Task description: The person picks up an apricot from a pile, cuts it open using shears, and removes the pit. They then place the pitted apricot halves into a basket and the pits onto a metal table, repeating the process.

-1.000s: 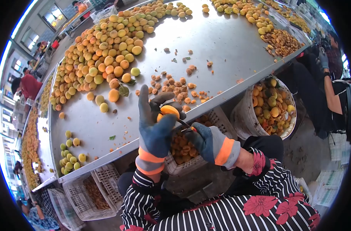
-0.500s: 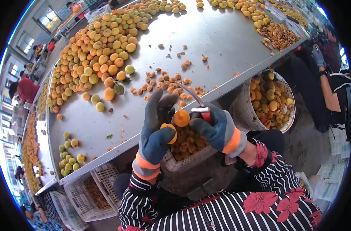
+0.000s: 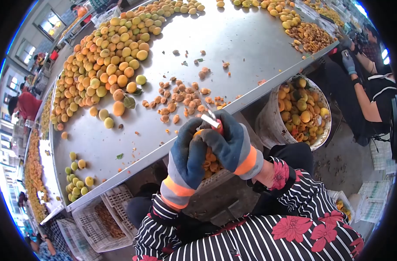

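Observation:
Both of my hands wear blue-grey gloves with orange bands and meet at the table's front edge. My left hand (image 3: 187, 152) is closed around an orange apricot (image 3: 199, 132), mostly hidden by the fingers. A red-handled knife (image 3: 216, 125) with a silver collar is in my right hand (image 3: 233, 141), its fingers pressed against the left ones. The blade is largely out of sight. Just beyond lie brown pits (image 3: 181, 96) on the metal table (image 3: 163, 126). Below the hands, a crate of apricot halves (image 3: 212, 164) is partly covered.
Whole apricots (image 3: 102, 65) are heaped at the table's back left, with greenish ones (image 3: 77, 185) near the front left. A white bucket (image 3: 268, 119) of fruit stands right. White crates (image 3: 91, 224) sit lower left. A co-worker's gloved hand (image 3: 349, 63) is at right.
My hands have come together, and the apricot pieces that showed between them are now mostly covered. The knife has moved left and down towards the left hand. More pits lie on the table near the hands.

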The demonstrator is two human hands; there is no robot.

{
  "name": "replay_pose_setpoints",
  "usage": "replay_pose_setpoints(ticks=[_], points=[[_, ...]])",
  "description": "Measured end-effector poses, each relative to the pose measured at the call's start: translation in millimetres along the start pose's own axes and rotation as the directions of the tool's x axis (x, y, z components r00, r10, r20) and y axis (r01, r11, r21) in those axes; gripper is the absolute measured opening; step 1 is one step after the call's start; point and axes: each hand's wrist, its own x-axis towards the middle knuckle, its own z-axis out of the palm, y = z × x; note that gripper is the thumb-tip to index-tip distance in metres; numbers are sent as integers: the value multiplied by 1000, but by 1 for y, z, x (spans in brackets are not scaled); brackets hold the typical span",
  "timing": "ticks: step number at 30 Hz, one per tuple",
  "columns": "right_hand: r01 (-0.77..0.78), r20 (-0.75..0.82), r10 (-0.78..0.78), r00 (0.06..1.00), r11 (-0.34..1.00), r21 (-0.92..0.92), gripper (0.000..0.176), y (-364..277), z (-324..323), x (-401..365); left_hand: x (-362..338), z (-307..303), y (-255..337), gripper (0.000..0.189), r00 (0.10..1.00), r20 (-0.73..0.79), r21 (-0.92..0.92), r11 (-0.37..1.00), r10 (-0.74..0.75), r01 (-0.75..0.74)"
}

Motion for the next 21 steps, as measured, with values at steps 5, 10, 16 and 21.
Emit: replay_pose_setpoints(ticks=[5,10,16,21], points=[[80,-27,-83,996,993,-92,24,4,3,-1,2,12,3,49,995,-44,-407,911,-88,63],[91,-71,-94,993,995,-47,23,10,8,-2,5,16,10,53,992,-57,-564,824,-111,60],[-18,50,14,999,997,78,28,10,4,3,11,-3,3,49,996,42,-429,899,-80,90],[-13,209,17,978,1000,-23,35,5,-3,13,11,-13,-5,50,996,1,-119,989,90,-90]])
